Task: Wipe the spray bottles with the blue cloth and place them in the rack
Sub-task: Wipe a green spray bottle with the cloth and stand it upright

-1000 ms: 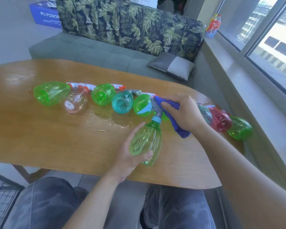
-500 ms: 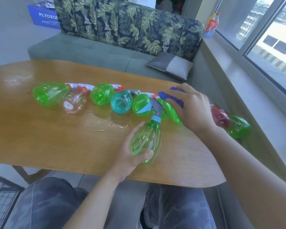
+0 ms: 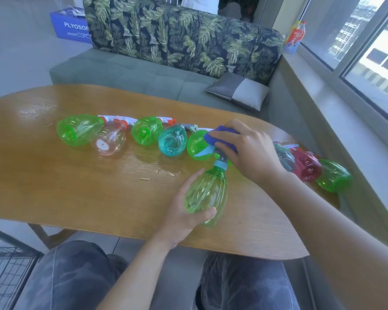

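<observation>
left hand: gripping ribbed clear-green bottle, lying tilted
right hand: pressing soft blue cloth onto nozzle, fingers curling round it

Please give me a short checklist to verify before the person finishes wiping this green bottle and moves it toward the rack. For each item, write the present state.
1. Left hand holds the green bottle firmly by its body: ok.
2. Right hand keeps the blue cloth against the sprayer head: ok.
3. Bottle body already wiped: cannot tell.
4. Row of other bottles lying on the table stays clear of the held bottle: not ok, the nearest green one lies right beside the sprayer head.
5. Rack reachable and free: cannot tell, only a corner of dark wire shows at the lower left.
</observation>
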The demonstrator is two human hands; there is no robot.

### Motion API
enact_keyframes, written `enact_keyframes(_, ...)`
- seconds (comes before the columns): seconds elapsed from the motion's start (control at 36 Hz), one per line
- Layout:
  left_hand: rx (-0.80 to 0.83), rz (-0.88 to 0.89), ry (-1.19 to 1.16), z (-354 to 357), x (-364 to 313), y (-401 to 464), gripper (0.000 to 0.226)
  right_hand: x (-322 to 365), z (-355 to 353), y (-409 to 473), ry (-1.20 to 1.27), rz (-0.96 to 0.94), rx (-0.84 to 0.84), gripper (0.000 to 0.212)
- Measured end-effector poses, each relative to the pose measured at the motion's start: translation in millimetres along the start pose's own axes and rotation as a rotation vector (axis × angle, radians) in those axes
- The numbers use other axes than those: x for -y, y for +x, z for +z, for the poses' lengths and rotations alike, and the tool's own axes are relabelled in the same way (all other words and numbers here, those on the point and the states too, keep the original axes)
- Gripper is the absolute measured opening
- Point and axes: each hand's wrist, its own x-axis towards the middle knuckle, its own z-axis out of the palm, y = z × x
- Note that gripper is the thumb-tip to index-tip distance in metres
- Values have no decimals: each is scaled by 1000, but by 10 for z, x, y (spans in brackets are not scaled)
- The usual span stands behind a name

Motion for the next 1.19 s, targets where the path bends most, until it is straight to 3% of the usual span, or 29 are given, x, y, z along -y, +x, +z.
enact_keyframes(0.19, -36, 19, -62, 7, -13, -25, 93, -15, 69, -226, 51, 319, -157, 24)
enact_keyframes(0.31, -83, 29, -98, -5, -19, -13, 94, 225, 147, -662, 431, 595, -269, 23)
enact_keyframes(0.47, -108, -5, -182, -8, 13, 10, 92, 603, 472, -1299, 1058, 969, -250, 26)
enact_keyframes(0.72, -110, -27, -149, 1, 43, 7, 81, 745, 500, -1411, 1110, 896, -233, 27)
enact_keyframes(0.97, -81, 2, -91, 59, -20, 14, 90, 736, 486, -1422, 1125, 889, -245, 28)
enact_keyframes(1.19, -109, -26, -123, 73, -42, 7, 69, 727, 467, -1421, 1131, 908, -255, 28)
